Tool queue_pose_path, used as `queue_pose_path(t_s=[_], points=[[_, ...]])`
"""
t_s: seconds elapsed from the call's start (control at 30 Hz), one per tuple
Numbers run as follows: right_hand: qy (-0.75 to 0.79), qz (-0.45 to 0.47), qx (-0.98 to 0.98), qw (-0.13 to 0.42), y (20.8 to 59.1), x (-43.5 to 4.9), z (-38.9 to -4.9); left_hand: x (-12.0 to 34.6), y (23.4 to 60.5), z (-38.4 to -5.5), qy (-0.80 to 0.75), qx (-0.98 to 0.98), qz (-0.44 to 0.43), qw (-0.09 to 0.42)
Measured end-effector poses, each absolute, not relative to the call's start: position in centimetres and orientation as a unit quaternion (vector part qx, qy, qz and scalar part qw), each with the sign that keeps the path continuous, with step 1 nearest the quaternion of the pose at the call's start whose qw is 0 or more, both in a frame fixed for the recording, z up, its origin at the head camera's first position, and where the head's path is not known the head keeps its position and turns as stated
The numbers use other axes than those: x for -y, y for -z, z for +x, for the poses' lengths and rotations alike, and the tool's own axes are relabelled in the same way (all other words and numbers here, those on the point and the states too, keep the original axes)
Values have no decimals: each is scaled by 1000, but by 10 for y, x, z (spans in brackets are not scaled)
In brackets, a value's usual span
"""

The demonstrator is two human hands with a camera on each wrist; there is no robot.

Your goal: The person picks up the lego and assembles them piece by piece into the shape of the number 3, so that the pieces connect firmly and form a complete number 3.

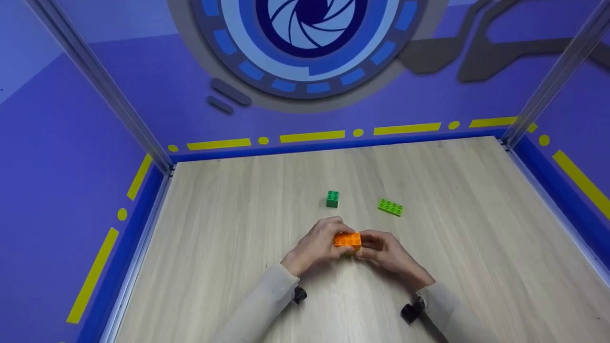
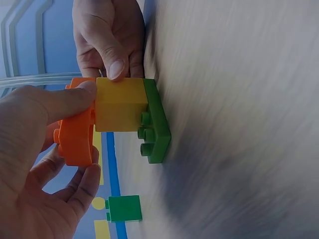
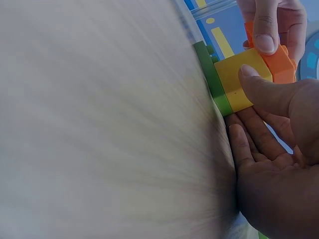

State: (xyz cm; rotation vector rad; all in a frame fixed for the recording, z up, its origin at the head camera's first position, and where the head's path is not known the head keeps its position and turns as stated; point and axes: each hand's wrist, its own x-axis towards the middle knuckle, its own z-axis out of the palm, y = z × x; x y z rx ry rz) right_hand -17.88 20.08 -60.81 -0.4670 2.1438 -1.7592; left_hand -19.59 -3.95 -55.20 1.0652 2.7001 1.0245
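Note:
My left hand [image 1: 318, 242] pinches an orange toy brick [image 1: 351, 238] between thumb and fingers. Below the orange brick is a yellow brick [image 2: 121, 105], standing on a flat green brick [image 2: 159, 132] that lies on the table. The orange brick sticks out past the yellow one on one side; whether it is fully pressed down I cannot tell. With the thumb on one side and fingers on the other, my right hand [image 1: 390, 252] grips the yellow brick. Part of the stack is hidden by the hands in the head view.
A dark green brick [image 1: 332, 199] stands on the wooden table [image 1: 228, 228] just beyond the hands. To its right lies a flat light green brick [image 1: 390, 207]. Blue-purple panels [image 1: 305, 119] wall the table at the back and both sides.

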Motion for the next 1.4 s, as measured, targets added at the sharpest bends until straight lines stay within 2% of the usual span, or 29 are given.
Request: queue_pose_path(t_s=[0.37, 0.97, 1.13, 1.4], points=[[616, -173, -751, 165, 606, -207, -177, 33, 546, -199, -330, -872, 359, 45], [605, -169, -761, 161, 608, -205, -178, 39, 561, -197, -374, -867, 327, 36], [605, -165, -761, 169, 608, -204, -178, 40, 563, -196, -365, -874, 317, 48], [604, -165, -762, 166, 607, -202, -178, 41, 562, -200, -348, -872, 343, 39]])
